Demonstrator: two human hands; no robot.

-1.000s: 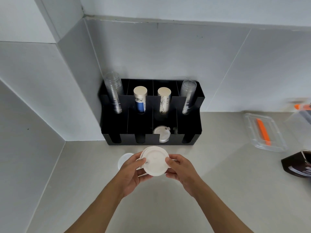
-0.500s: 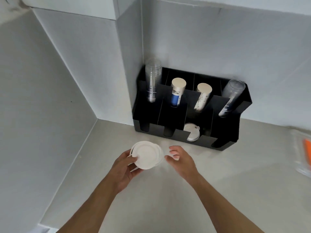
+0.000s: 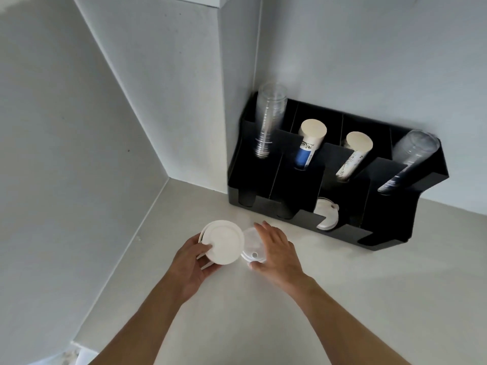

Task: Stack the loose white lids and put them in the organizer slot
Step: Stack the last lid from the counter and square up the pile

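My left hand point(image 3: 191, 262) grips a small stack of white lids point(image 3: 224, 241), held tilted just above the counter. Right beside the stack a loose white lid point(image 3: 251, 246) lies flat on the counter. My right hand point(image 3: 276, 252) rests over that lid, fingers spread on its far edge and thumb at its near edge. The black organizer point(image 3: 340, 233) stands against the wall beyond. One of its front slots holds white lids point(image 3: 326, 213) on edge.
The organizer's back slots hold two stacks of clear cups point(image 3: 268, 119) and two stacks of paper cups point(image 3: 311, 140). Walls close in the corner at left and behind. The grey counter point(image 3: 369, 299) stretches toward the right and near side.
The view swung left. My right hand let go of the stack and moved down onto the loose lid on the counter. My left hand kept the stack.
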